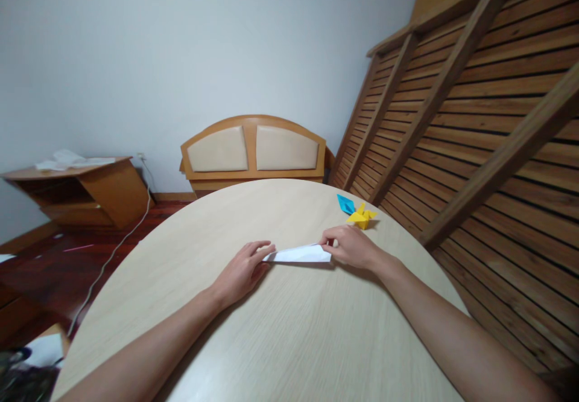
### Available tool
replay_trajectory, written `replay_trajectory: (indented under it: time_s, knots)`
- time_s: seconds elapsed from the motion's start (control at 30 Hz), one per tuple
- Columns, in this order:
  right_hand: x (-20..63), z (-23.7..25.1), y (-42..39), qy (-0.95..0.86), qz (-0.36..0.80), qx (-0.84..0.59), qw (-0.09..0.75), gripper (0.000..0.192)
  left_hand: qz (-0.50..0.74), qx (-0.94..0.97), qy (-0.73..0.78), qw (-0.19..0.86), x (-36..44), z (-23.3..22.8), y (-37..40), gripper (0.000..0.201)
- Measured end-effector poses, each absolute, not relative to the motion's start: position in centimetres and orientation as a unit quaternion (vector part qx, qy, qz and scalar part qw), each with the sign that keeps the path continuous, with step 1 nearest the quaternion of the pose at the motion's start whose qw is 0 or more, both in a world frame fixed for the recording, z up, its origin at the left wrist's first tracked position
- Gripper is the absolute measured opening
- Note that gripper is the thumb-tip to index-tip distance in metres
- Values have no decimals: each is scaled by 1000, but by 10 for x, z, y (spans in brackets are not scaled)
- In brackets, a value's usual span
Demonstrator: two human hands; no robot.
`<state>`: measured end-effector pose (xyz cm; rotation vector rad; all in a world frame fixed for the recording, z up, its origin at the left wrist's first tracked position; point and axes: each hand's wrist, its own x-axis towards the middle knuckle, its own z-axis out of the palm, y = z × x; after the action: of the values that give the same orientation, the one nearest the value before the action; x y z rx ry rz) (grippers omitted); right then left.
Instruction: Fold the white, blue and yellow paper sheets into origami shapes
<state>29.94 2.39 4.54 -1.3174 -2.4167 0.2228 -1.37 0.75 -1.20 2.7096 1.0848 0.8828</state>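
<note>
A folded sheet of white paper [298, 254] lies lengthwise between my hands, long and narrow, tapering toward the left. My left hand [246, 267] rests at its narrow end, with the fingers closed about the tip. At the wider right end, my right hand [347, 246] pinches the upper edge between thumb and fingers. Just beyond my right hand stands a yellow origami figure [360, 216] with pointed parts. A blue folded paper piece [345, 204] touches or nearly touches it from behind.
The round pale wooden table [280, 341] carries the paper pieces. Slatted wooden panels [474, 148] lean along the right side. A padded headboard [253, 148] stands behind the table. To the left are a low wooden cabinet [104, 191] and a white cable [115, 251] on the floor.
</note>
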Motion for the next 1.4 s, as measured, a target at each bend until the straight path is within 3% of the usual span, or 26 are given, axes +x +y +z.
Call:
replay_trajectory:
  time_s: [0.17, 0.43, 0.8, 1.4]
  knots:
    - [303, 47, 29, -790, 14, -575, 214, 16, 286, 862, 418, 17, -18, -14, 7, 55]
    - [301, 47, 30, -679, -54, -713, 167, 19, 258, 840, 477, 14, -20, -27, 11, 53]
    - [292, 43, 26, -655, -76, -749, 70, 26, 251, 843, 476, 18, -19, -29, 11, 49]
    - [296, 38, 31, -642, -87, -760, 52, 27, 241, 849, 470, 24, -18, -24, 7, 40]
